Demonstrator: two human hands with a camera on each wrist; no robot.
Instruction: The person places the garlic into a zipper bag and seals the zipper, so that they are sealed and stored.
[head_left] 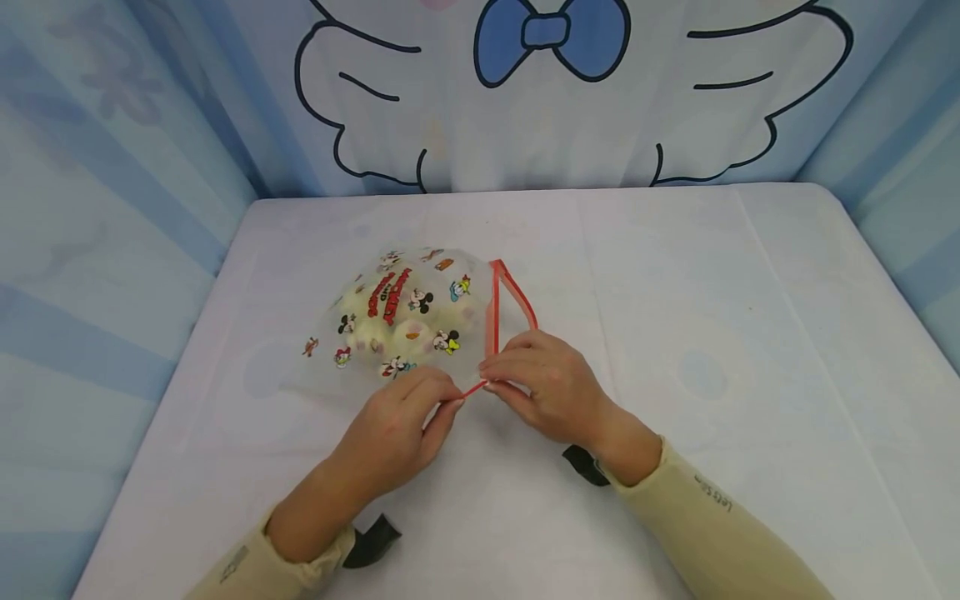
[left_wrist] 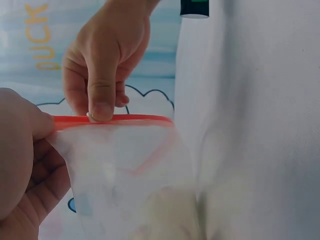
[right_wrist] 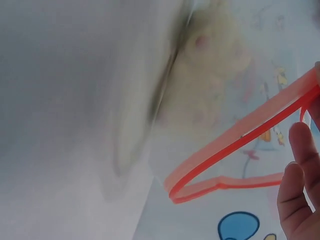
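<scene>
A clear printed bag lies left of centre on the white table, pale lumps inside, its red zip strip at the right end gaping in a narrow loop. Both hands meet at the strip's near corner, just below the bag. The left hand comes up from the lower left, wrist low, fingers curled, thumb and forefinger pinching the corner. The right hand reaches in from the lower right, knuckles up, thumb pressed onto the strip in the left wrist view, fingers curled behind it
</scene>
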